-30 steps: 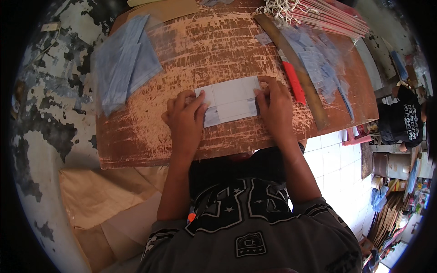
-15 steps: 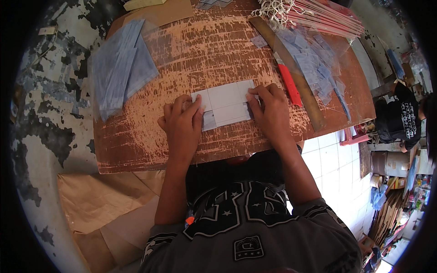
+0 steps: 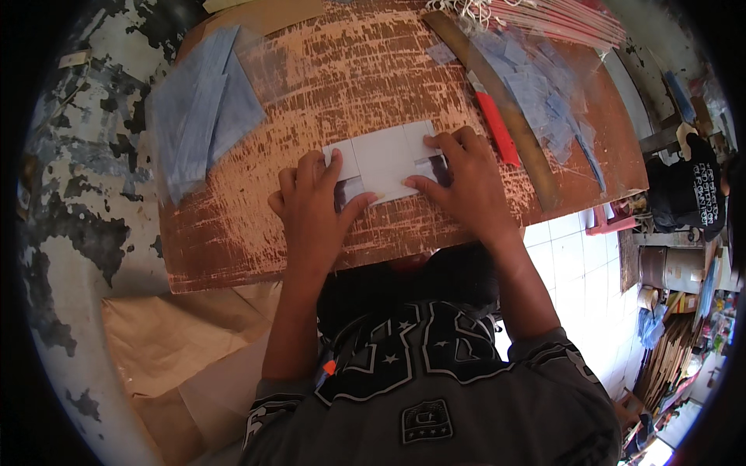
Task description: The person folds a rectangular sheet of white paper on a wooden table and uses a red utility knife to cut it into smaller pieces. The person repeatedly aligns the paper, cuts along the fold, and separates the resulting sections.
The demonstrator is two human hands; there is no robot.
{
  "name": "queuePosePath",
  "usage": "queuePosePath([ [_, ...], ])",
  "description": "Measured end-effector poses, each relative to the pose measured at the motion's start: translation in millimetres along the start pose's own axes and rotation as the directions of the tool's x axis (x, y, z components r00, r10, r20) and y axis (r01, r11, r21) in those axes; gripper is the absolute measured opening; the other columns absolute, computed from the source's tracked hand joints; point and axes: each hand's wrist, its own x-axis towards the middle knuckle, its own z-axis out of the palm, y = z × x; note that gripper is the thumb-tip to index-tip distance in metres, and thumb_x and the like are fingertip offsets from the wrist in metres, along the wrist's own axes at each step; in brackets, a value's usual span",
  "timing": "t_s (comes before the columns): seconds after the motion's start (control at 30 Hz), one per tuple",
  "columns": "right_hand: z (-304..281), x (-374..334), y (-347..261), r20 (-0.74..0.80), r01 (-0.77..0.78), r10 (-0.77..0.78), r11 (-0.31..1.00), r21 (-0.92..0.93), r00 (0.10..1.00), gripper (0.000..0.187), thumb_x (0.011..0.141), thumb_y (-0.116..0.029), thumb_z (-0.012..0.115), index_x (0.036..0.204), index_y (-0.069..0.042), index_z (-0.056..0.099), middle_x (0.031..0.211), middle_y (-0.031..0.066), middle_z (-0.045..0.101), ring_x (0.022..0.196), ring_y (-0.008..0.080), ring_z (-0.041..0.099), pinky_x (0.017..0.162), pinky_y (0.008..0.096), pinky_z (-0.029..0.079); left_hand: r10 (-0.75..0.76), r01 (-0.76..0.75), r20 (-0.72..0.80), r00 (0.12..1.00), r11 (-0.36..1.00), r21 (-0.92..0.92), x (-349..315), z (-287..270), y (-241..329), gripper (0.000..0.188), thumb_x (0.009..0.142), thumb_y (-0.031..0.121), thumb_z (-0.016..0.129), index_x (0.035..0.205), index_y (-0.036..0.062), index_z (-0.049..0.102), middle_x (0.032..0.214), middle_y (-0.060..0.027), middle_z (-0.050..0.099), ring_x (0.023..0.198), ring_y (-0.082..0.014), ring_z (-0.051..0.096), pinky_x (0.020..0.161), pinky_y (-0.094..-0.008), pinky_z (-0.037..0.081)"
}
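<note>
A white sheet (image 3: 382, 159) marked with thin lines lies flat near the table's front edge. Glossy greyish patches show at its lower left and lower right corners. My left hand (image 3: 311, 206) grips its left end, fingers along the side and thumb on the near edge. At the other end my right hand (image 3: 470, 186) has its fingertips on the right side and its thumb on the near edge. Right of that hand lies a red-handled cutter knife (image 3: 497, 128), beside a long brown strip like a ruler (image 3: 509, 101).
Clear bluish plastic sheets (image 3: 206, 109) lie at the table's left. Small cut plastic pieces (image 3: 536, 81) are heaped at the right. Behind them sits a bundle of red sticks with white cords (image 3: 552, 19). Brown cardboard (image 3: 268, 15) lies at the back; another person (image 3: 688, 186) is at far right.
Both thumbs have moved to the sheet's near edge, the right one inward to the left. The fingers remain at the two ends. The view has shifted slightly.
</note>
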Motion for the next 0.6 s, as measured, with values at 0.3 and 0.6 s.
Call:
queuePosePath([
  [0.3,0.0,0.4,0.6,0.027,-0.02,0.02,0.999,0.026,0.999,0.064,0.079,-0.045,0.092,0.126,-0.008,0.07,0.113,0.0151,0.061,0.107,0.0382,0.062,0.092,0.0505,0.052,0.019,-0.019,-0.005,1.0,1.0,-0.005,0.2,3.1,-1.6,0.081,0.085,0.054,0.085,0.147,0.006,0.067,0.146,-0.0087,0.056,0.132,-0.0305,0.046,0.106,-0.0501,0.031],
  [0.6,1.3,-0.4,1.4,0.026,-0.021,0.021,1.0,0.013,0.999,0.064,0.08,-0.045,0.092,0.127,-0.008,0.07,0.113,0.0147,0.061,0.106,0.0378,0.061,0.093,0.0505,0.051,0.0,0.0,0.014,1.0,1.0,-0.013,-0.8,4.1,-0.3,0.084,0.087,0.056,0.083,0.151,0.0052,0.064,0.148,-0.0096,0.053,0.136,-0.031,0.044,0.112,-0.0505,0.03],
])
